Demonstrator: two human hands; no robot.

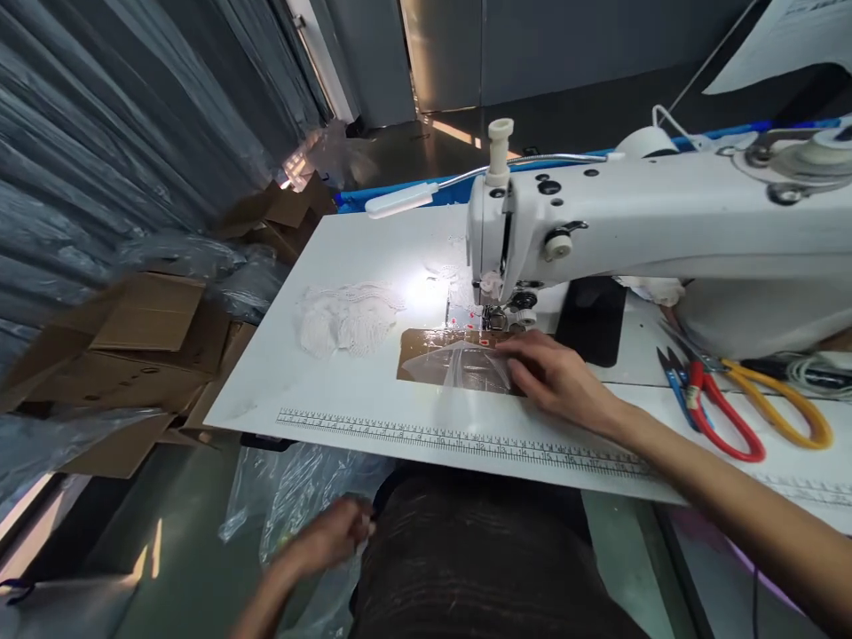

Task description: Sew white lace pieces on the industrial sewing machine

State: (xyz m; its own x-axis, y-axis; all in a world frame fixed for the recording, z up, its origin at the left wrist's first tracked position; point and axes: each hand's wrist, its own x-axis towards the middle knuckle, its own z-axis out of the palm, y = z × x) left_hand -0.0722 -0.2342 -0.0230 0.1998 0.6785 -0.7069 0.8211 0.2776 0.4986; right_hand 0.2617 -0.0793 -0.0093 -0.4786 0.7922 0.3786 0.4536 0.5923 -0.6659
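At the sewing machine (pixel 652 209), my right hand (pixel 559 377) lies on the table just in front of the needle area. Its thumb and forefinger are closed at the right edge of a piece of sheer white fabric (pixel 458 366). This fabric spreads over the brown plate (pixel 407 355) below the presser foot (pixel 493 318), and its front end reaches onto the white tabletop. My left hand (pixel 339 531) is low beside my lap, below the table's front edge, with curled fingers. Whatever those fingers hold, if anything, is hidden.
White lace (pixel 350 319) lies left of the needle. A printed ruler (pixel 439 437) follows the table's front edge. Red-handled scissors (pixel 722 417) and yellow-handled scissors (pixel 792 408) lie at right. A lamp (pixel 403 200) shines on the table. Cardboard boxes (pixel 146 346) and clear plastic (pixel 299 497) are at left.
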